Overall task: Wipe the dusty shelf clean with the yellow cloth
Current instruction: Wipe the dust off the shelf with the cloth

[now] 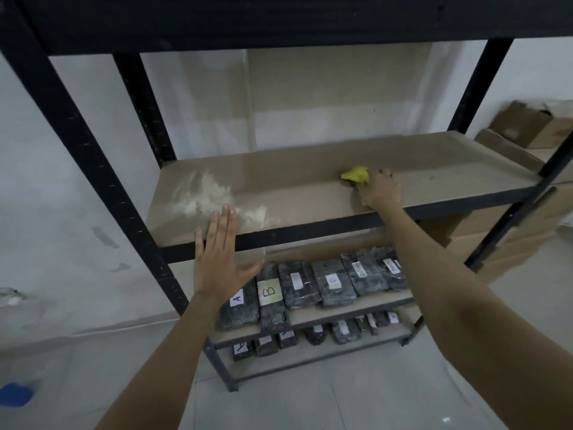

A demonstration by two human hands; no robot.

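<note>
A pale, bare-walled room with a grey tiled floor, and against the wall a black metal rack with brown board shelves. Far left on the floor lies something blue [14,394], blurred. On the middle shelf [310,193], toward its left end, a smear of white dust [206,197] spreads to near the front edge. The left hand [221,259] is raised in front of the shelf's front rail just below that patch, palm flat, fingers straight and close together, thumb out; whether it touches the rail I cannot tell. Further right, the right hand [378,190] grips the bunched yellow cloth [356,175], fingers curled onto it, pressing it to the board well apart from the dust.

To my eye the cloth needs to travel left across the board and meet the patch with flat, firm pressure, gathering the powder inward rather than pushing it over the front edge. The left hand stands close to that path and should give way. Below sit rows of dark wrapped packages [310,283] with white labels, where fallen dust would land. At right are cardboard boxes [533,125].
</note>
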